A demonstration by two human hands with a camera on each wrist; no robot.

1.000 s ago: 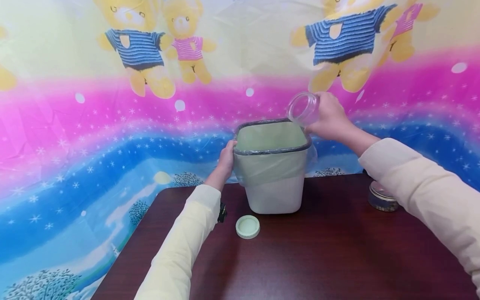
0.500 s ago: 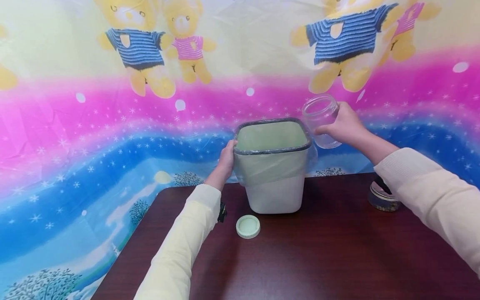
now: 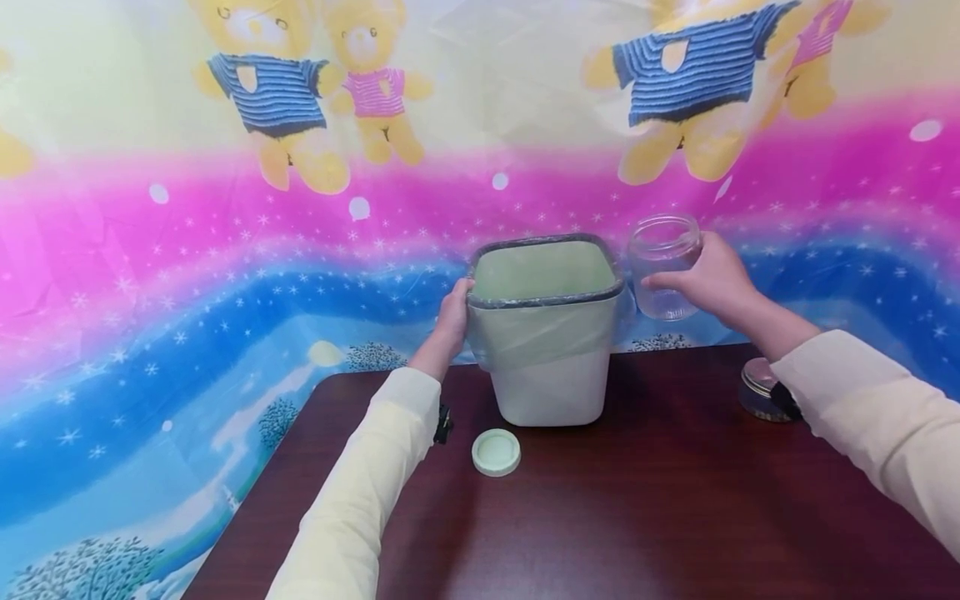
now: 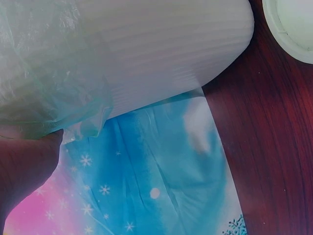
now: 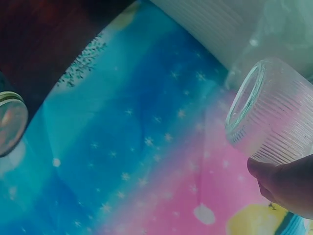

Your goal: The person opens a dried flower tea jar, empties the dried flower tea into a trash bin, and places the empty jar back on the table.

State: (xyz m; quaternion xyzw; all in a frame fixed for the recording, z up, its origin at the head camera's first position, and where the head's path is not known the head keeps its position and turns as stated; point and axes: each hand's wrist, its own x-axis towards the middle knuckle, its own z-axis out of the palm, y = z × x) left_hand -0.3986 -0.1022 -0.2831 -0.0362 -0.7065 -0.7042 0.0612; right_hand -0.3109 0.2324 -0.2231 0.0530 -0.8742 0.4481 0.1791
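Observation:
In the head view my left hand (image 3: 452, 319) grips the upper left side of a light-coloured trash bin (image 3: 555, 383). A thin translucent bag lines the bin and folds over its dark grey rim (image 3: 546, 302). The left wrist view shows part of that hand against the hanging bag (image 4: 54, 73). To the bin's right, my right hand (image 3: 716, 279) holds a clear glass jar (image 3: 663, 267) nearly upright in the air, its uncovered mouth at the top. Ribbed glass shows on this jar (image 5: 281, 112) in the right wrist view. On the table lies a round pale green lid (image 3: 496, 452).
The bin stands near the far edge of a dark reddish-brown wooden table (image 3: 570, 517). A low round container (image 3: 763, 390) sits at the right, partly hidden by the right wrist's gear. Behind everything hangs a colourful teddy-bear cloth (image 3: 405, 242).
My right hand has carried the glass jar from over the bin's right rim, tilted, outward to the right and down, turning it upright. The left hand and bin have stayed put.

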